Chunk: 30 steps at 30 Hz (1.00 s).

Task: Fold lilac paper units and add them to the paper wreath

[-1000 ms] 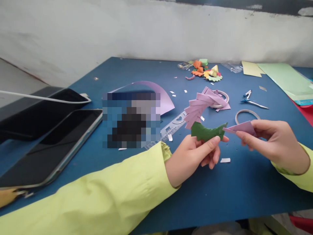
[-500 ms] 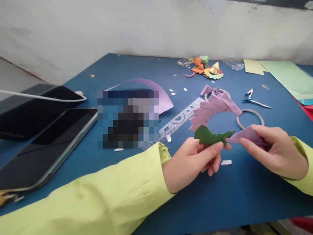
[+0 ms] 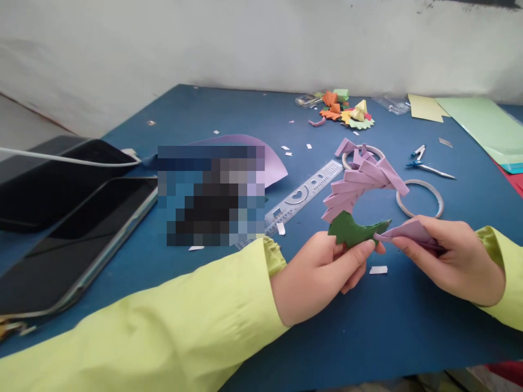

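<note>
My left hand [image 3: 322,272] pinches the green end of a curved chain of folded paper pieces [image 3: 359,188], green at the bottom and lilac above, arching up and to the right. My right hand [image 3: 449,256] is closed on a single lilac folded paper wedge [image 3: 408,231], whose tip touches the green end of the chain. Both hands hover just above the blue table [image 3: 368,326]. Both sleeves are yellow-green.
A clear stencil ruler [image 3: 304,196], two tape rings [image 3: 420,198], a compass [image 3: 429,163], a curled lilac sheet [image 3: 269,160] and a heap of coloured folded pieces [image 3: 345,113] lie behind. Green and yellow sheets [image 3: 482,128] sit at right; dark tablets [image 3: 73,234] and a white cable at left.
The paper chain has turned more upright in my left hand. My right hand has brought the lilac wedge closer, and its tip now meets the green end.
</note>
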Tool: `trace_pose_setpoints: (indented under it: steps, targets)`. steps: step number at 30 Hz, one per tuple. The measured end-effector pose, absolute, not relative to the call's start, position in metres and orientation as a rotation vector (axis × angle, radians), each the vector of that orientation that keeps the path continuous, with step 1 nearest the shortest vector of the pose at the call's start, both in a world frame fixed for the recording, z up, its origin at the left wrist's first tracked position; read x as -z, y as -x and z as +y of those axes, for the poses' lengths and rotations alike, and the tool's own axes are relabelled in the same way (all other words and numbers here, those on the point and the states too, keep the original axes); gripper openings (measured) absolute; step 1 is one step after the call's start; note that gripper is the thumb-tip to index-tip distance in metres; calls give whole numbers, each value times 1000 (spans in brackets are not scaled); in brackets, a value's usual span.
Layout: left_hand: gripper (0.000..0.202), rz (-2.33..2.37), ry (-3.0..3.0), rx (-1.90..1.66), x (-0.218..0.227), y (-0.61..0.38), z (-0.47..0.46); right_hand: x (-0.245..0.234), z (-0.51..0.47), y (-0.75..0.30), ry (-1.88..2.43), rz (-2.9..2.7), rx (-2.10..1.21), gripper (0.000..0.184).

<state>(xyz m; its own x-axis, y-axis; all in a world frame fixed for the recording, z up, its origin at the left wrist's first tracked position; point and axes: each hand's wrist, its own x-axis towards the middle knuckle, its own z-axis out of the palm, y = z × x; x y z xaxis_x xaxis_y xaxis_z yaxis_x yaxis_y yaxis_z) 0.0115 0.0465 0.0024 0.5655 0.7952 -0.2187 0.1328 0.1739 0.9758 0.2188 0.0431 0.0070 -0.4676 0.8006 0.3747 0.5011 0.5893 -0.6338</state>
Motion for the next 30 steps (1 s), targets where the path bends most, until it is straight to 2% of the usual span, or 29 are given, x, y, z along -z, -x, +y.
trace_pose_setpoints:
  steps: [6, 15, 18, 22, 30]
  targets:
    - [25, 869, -1351, -570, -2, -13, 46, -5, 41, -219, 1033, -2197, -499, 10]
    - [25, 863, -1342, -584, -3, -12, 46, 1, 47, -229, 790, -2418, 92, 8]
    - [25, 850, -1334, -592, -2, -12, 46, 3, 48, -234, 732, -2461, 181, 7]
    - [25, 829, -1329, -610, -2, -12, 47, 2, 46, -237, 642, -2485, 345, 18]
    - [44, 827, -1350, -595, -5, -12, 49, -8, 44, -239, 479, -2577, 593, 20]
